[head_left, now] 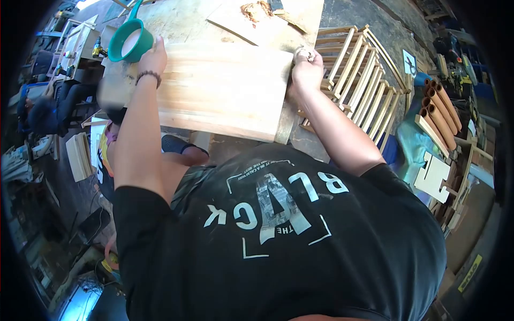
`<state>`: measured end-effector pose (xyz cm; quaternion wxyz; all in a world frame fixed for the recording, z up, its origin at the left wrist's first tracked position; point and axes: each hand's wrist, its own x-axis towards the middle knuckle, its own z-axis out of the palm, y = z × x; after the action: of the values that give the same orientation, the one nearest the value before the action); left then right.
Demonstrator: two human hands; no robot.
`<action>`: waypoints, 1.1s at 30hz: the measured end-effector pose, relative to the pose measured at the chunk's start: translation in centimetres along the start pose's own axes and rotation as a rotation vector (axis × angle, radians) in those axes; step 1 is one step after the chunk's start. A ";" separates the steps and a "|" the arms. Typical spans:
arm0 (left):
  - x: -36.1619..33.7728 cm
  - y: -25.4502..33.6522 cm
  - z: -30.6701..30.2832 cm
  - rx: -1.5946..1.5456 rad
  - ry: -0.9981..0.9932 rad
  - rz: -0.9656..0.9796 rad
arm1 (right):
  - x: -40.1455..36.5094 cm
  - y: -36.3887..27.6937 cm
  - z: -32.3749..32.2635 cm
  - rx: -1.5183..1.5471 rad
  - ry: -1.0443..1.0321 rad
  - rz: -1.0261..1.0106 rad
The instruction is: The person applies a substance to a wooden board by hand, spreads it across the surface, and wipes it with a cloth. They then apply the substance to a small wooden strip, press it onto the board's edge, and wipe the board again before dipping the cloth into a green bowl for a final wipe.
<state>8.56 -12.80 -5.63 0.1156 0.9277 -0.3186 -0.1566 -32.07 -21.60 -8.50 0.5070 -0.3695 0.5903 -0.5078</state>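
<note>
A pale wooden panel [225,88] lies across the worktable in front of me. My left hand [153,58], with a beaded bracelet at the wrist, grips the panel's left end; most of its fingers are hidden. Right beside that hand is a green plastic dipper [131,43] holding white liquid, its handle pointing away from me. At the panel's far right corner, my right hand [308,69] is closed around a crumpled pale rag [304,53].
Slatted wooden frames [361,75] are stacked to the right. Beyond them stand brown tubes [440,109] and a notched board [432,177]. Offcuts and wood shavings [257,13] lie at the table's far side. Another person [51,109] sits at the left, near a yellow drill [98,49].
</note>
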 end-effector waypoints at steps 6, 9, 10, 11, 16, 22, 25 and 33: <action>-12.4 -2.5 -1.7 -0.157 0.014 0.305 | 2.3 -2.2 -4.2 -0.061 -0.124 -0.230; -15.4 -8.7 -0.3 -0.343 0.053 0.236 | 1.7 -1.8 -5.6 -0.085 -0.244 -0.234; -16.8 -9.9 -0.7 -0.396 0.065 0.158 | 0.9 -2.0 -5.9 -0.063 -0.293 -0.186; -17.6 -11.1 -1.0 -0.449 0.080 0.079 | 0.2 -1.9 -5.9 -0.080 -0.324 -0.172; -17.6 -13.1 -2.4 -0.639 0.223 -0.016 | -4.5 -1.0 -4.1 0.042 -0.556 -0.212; -17.1 -9.5 -1.1 -0.699 0.009 0.129 | -8.5 -3.2 1.9 -0.086 -0.860 -0.056; -18.2 -6.2 -1.9 -0.577 -0.175 0.200 | -9.9 -4.7 5.9 -0.087 -0.971 0.140; -16.3 -7.4 -2.0 -0.374 0.002 0.157 | -6.8 -5.4 20.8 -0.066 -0.895 0.128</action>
<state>1.19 3.39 -2.54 0.2979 0.8625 -0.3552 -0.2028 -10.77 -20.90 -1.11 0.7307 -0.5313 0.3507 -0.2466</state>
